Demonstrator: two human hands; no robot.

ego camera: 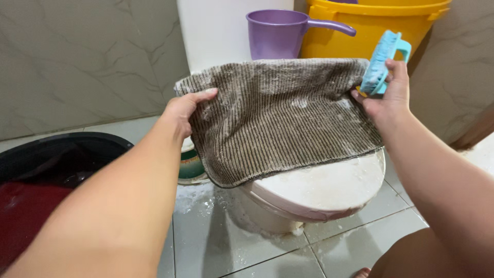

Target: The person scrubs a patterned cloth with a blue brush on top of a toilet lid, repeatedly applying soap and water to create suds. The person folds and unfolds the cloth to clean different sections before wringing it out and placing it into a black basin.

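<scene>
Your left hand [182, 110] pinches the brown ribbed mat [280, 116] taut | your right hand [388, 95] grips mat corner plus blue scrub brush [381, 62] | mat spread above soapy toilet lid [321, 188] | purple dipper [278, 33], yellow bucket [370, 25] behind.

I read this as a home bathroom: white toilet [319, 190] with closed lid, wet tiled floor [206, 242], marbled wall tiles [77, 62], yellow bucket [370, 25], purple dipper [278, 33].

Behind the closed white toilet lid [329, 188], a purple dipper [275, 33] beside a yellow bucket [370, 28]. Off the left edge of the grey tiled floor [206, 242], a black basin [56, 154] holding something red.
</scene>
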